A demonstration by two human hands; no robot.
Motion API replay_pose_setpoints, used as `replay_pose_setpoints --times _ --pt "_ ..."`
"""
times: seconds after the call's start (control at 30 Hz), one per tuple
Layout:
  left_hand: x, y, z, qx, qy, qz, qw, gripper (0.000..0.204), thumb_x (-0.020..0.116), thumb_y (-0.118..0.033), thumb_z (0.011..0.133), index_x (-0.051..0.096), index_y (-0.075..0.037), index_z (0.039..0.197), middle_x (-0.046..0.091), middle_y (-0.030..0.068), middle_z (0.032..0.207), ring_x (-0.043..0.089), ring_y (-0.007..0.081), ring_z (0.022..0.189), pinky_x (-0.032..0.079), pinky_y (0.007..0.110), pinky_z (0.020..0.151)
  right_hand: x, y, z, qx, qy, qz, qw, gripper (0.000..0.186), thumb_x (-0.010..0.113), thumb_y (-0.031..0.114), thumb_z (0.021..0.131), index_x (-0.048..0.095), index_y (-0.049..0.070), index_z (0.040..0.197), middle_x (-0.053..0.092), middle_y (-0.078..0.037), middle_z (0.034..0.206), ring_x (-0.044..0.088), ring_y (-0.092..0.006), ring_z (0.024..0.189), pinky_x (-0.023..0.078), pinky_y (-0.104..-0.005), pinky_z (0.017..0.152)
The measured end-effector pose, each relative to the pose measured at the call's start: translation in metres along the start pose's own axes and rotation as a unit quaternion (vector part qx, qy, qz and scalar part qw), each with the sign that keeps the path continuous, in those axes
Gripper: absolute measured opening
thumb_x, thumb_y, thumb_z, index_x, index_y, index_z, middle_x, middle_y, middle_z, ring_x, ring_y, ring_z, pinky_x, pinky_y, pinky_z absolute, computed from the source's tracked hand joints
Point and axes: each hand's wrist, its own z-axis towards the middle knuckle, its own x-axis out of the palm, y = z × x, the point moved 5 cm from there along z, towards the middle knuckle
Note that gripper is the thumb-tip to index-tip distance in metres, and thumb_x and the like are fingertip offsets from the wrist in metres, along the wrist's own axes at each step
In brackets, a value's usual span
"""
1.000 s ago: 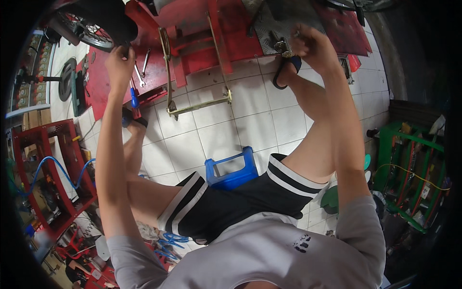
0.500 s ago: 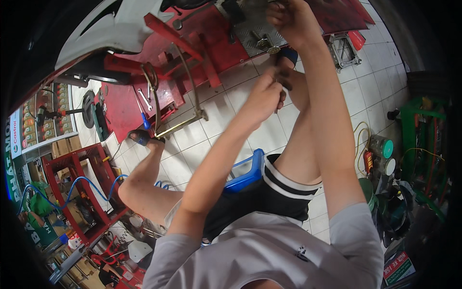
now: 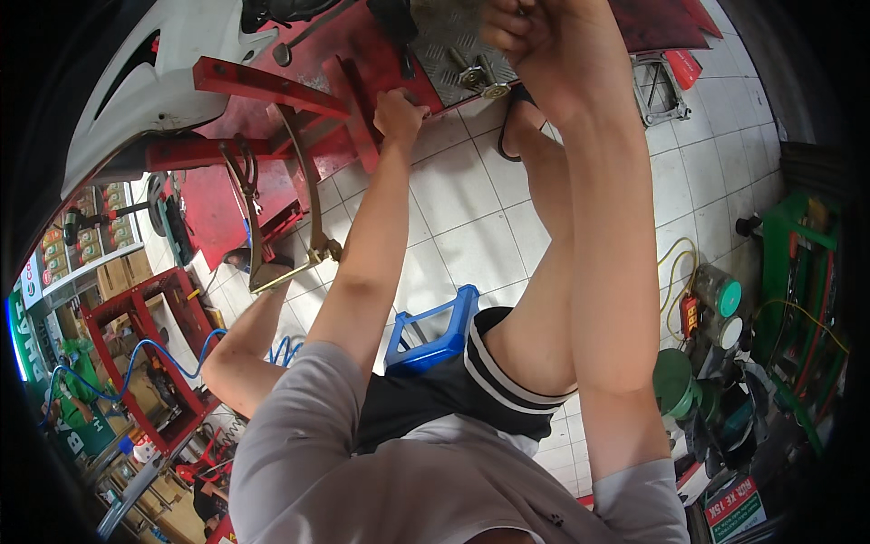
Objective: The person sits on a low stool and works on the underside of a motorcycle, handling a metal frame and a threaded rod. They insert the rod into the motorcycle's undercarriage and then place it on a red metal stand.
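My left hand (image 3: 401, 115) is closed at the red lift platform's edge, beside an upright red bar (image 3: 353, 118); what its curled fingers hold is hidden. My right hand (image 3: 521, 32) is raised at the top, fingers curled; I cannot make out what they hold. Below it, two metal fittings (image 3: 480, 77) lie on a checker plate (image 3: 446, 54) on the red platform (image 3: 213, 208). A white scooter body panel (image 3: 145, 95) is at upper left. Under the red frame (image 3: 263, 80) hangs a brass-coloured metal stand (image 3: 313, 254), left of my left forearm.
A blue plastic stool (image 3: 426, 335) is between my legs. A red tool cart (image 3: 118, 335) with a coiled blue hose stands left. Right are cans (image 3: 720, 295), a green bucket (image 3: 675, 385) and a green rack (image 3: 788, 299). A metal frame (image 3: 662, 95) lies on the tiles (image 3: 458, 227).
My left hand has moved rightward from near the wheel, dipped toward my right knee, then risen to the platform. My right hand has moved higher. The view has swung, showing the white panel.
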Motion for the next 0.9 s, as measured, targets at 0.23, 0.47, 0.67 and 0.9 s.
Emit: replay_pose_setpoints --times 0.23,0.47,0.67,0.9 --pt "0.008 0.01 0.001 0.024 -0.027 -0.023 0.999 0.025 0.084 -0.03 0.069 0.074 -0.013 0.086 0.067 0.0109 0.095 0.066 0.0313 0.094 0.053 0.042 0.081 0.008 0.002 -0.004 -0.007 0.002 -0.002 1.0 0.024 0.056 0.016 0.086 0.044 0.015 0.065 0.05 0.001 0.064 0.042 -0.0094 0.056 0.034 -0.0247 0.054" --pt "0.0 -0.001 -0.012 0.114 -0.048 -0.009 0.992 0.016 0.08 -0.021 0.072 0.074 -0.014 0.085 0.063 0.0099 0.097 0.064 0.0294 0.092 0.052 0.041 0.08 0.012 0.001 -0.008 -0.013 0.011 -0.001 1.0 0.024 0.055 0.016 0.086 0.044 0.015 0.065 0.05 0.001 0.065 0.041 -0.0091 0.057 0.034 -0.0244 0.054" --pt "-0.001 -0.007 -0.015 0.116 -0.023 0.011 0.993 0.012 0.078 -0.017 0.073 0.075 -0.014 0.084 0.061 0.0101 0.105 0.064 0.03 0.095 0.052 0.042 0.081 0.009 0.003 -0.008 -0.026 0.01 -0.01 1.0 0.025 0.055 0.016 0.087 0.043 0.016 0.064 0.05 0.001 0.065 0.041 -0.0091 0.058 0.035 -0.0247 0.055" --pt "0.01 -0.004 -0.011 0.135 -0.019 0.019 0.99 0.013 0.072 -0.014 0.078 0.069 -0.01 0.09 0.061 0.0141 0.101 0.064 0.0312 0.094 0.052 0.044 0.079 0.011 0.004 -0.011 -0.03 -0.006 -0.026 0.999 0.023 0.055 0.014 0.086 0.046 0.014 0.065 0.049 0.001 0.064 0.04 -0.009 0.057 0.033 -0.0237 0.054"
